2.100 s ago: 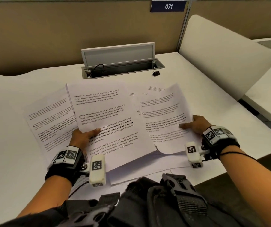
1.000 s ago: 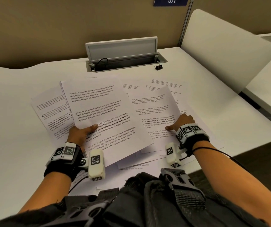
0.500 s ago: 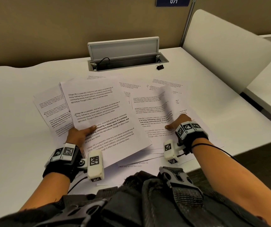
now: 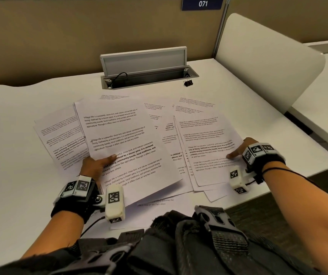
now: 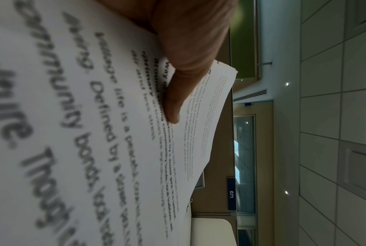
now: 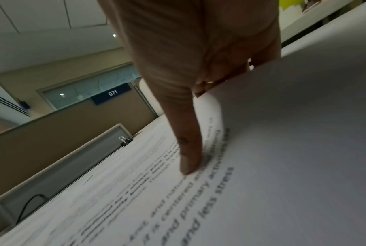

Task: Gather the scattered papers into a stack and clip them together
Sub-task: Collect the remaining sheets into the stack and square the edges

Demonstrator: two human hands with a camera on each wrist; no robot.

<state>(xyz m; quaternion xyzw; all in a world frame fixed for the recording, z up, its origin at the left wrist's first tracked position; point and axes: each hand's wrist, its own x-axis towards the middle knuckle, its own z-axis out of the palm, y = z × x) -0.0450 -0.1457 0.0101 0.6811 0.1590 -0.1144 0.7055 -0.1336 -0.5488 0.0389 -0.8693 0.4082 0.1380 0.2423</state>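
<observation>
Several printed sheets lie fanned over the white desk [image 4: 20, 185]. My left hand [image 4: 97, 163] pinches a small stack of papers [image 4: 123, 143], thumb on top and fingers hidden beneath; the left wrist view shows the thumb [image 5: 178, 93] pressed on the stack [image 5: 199, 116]. My right hand [image 4: 240, 148] pinches another sheet [image 4: 208, 147] at its right edge, thumb on the printed side; in the right wrist view the thumb [image 6: 188, 149] lies on that sheet [image 6: 262, 166]. More loose sheets [image 4: 159, 124] lie between and under both. A black binder clip [image 4: 188, 82] sits by the cable box.
An open cable box [image 4: 149, 76] with a raised lid and a black cable is set in the desk's far side. A white rounded divider panel [image 4: 262, 62] stands at the right. The desk's front edge runs just under my right wrist. A beige partition wall [image 4: 60, 36] backs the desk.
My right hand has moved right along the sheets and now grips the top right-hand sheet at its edge. My left hand keeps holding its stack in nearly the same place.
</observation>
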